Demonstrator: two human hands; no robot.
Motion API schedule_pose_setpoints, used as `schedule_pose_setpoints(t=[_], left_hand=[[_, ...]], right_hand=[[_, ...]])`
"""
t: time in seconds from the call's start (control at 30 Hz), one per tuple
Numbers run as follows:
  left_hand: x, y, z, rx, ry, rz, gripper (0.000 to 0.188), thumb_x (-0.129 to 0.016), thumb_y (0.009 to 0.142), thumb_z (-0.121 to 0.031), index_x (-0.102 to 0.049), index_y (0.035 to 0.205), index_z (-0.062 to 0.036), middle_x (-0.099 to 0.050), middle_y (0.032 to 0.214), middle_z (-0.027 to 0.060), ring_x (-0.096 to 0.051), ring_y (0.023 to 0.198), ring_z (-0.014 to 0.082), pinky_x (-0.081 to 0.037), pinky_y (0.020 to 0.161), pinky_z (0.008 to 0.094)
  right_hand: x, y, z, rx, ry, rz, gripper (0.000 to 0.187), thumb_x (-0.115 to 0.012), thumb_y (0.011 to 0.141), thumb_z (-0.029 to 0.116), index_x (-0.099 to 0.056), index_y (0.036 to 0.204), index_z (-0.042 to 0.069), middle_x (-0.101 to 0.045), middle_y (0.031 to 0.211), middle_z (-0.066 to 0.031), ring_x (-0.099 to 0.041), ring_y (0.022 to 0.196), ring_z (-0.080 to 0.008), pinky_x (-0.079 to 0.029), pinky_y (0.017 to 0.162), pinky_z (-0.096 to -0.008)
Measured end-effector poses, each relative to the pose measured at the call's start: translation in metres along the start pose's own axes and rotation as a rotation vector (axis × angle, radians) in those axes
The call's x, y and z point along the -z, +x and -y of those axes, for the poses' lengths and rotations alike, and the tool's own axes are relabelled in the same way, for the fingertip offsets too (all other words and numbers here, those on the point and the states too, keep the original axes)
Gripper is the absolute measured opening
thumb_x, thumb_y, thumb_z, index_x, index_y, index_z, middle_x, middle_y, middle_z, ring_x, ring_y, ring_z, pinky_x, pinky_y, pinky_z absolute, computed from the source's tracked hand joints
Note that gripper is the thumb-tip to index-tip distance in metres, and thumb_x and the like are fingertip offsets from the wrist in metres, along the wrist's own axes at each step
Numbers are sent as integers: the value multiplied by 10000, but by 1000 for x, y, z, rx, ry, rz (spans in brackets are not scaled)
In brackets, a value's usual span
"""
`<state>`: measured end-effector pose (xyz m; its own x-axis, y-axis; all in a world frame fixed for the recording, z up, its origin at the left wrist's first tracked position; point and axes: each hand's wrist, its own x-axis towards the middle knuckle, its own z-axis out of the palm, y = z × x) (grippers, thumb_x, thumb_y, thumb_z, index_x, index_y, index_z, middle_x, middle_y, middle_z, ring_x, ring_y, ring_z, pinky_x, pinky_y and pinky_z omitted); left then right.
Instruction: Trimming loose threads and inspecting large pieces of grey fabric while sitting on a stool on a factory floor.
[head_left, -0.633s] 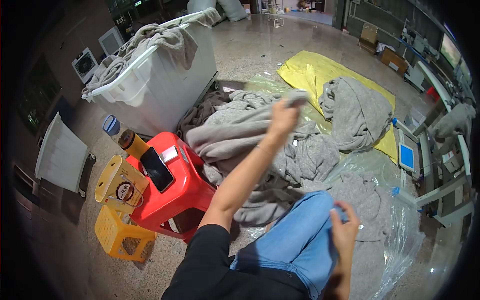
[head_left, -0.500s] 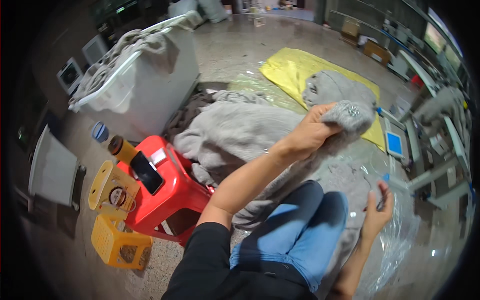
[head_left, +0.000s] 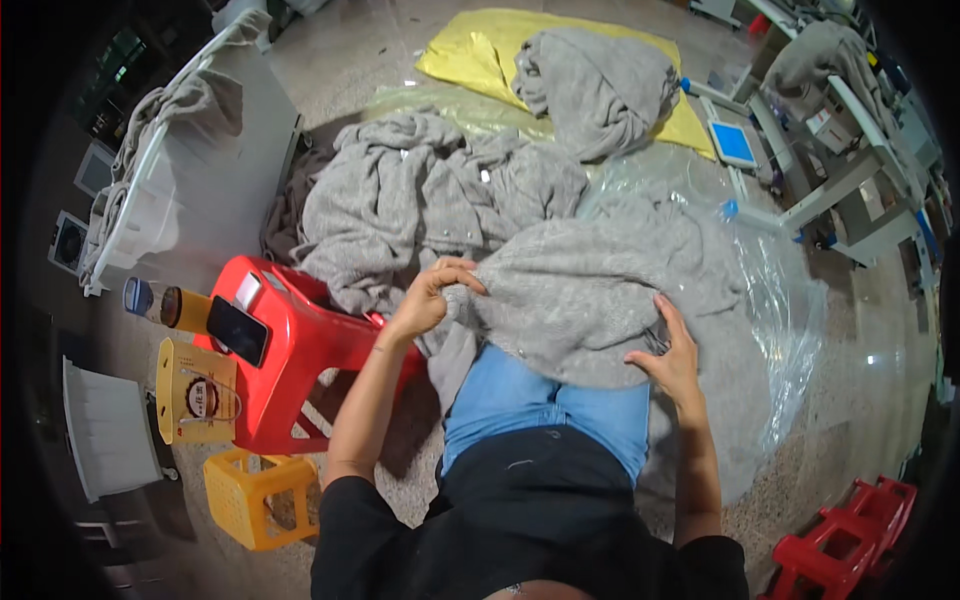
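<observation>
A grey knit garment [head_left: 572, 290] lies bunched across my lap and knees. My left hand [head_left: 432, 300] is closed on its left edge, fingers and thumb pinching the fabric. At the garment's right side, my right hand [head_left: 678, 362] has its thumb and fingers spread apart, with the tips against the cloth. A heap of grey knits [head_left: 385, 195] lies on the floor just beyond my left hand. More grey fabric spreads over clear plastic sheeting [head_left: 785, 340] to my right.
A red stool [head_left: 300, 340] at left carries a phone [head_left: 238, 332] and bottles. A yellow stool [head_left: 262, 500] and paper bag [head_left: 185, 400] are beside it. A white bin [head_left: 225, 150] stands far left. Grey knits [head_left: 600, 90] lie on a yellow sheet [head_left: 460, 55]. Metal frames [head_left: 850, 195] stand right.
My left hand has come down and back from the raised grey piece to my lap. My right hand has moved in from the right to the garment. The view has shifted downward.
</observation>
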<state>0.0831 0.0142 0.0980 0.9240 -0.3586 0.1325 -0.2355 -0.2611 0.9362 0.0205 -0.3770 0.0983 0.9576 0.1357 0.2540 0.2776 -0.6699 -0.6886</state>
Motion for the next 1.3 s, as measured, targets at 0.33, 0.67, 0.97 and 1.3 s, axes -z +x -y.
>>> schedule_pose_setpoints(t=[0.33, 0.67, 0.97, 1.3], left_hand=[[-93, -80, 66, 697, -952, -582, 440, -434, 935, -464, -542, 1102, -72, -598, 911, 51, -586, 753, 160, -475, 700, 294], [-72, -54, 70, 584, -1070, -643, 378, -595, 890, -310, -529, 1170, -65, -595, 841, 34, -583, 607, 115, -461, 499, 225], [-73, -51, 45, 514, -377, -755, 90, -638, 836, -61, -621, 876, 18, -633, 768, 67, -606, 565, 106, -505, 479, 224], [-72, -82, 0, 323, -934, -718, 70, -577, 893, -89, -528, 904, -40, -584, 813, 41, -673, 778, 262, -575, 628, 297]], right_hand=[[-29, -34, 28, -65, 89, -313, 284, -558, 825, -27, -564, 1109, -30, -561, 1160, -152, -538, 1069, -226, -420, 906, -299], [-63, -31, 74, -12, 161, -245, 151, -565, 784, -71, -605, 927, -45, -622, 960, -181, -619, 897, -289, -488, 804, -333], [-71, -21, 106, -130, 242, -29, 189, -508, 906, 108, -596, 988, -39, -557, 828, -89, -549, 722, -142, -472, 683, -250], [-128, 6, 141, -742, 967, 618, 476, -408, 953, 455, -586, 855, 25, -361, 509, 52, -294, 406, -28, -282, 359, -196]])
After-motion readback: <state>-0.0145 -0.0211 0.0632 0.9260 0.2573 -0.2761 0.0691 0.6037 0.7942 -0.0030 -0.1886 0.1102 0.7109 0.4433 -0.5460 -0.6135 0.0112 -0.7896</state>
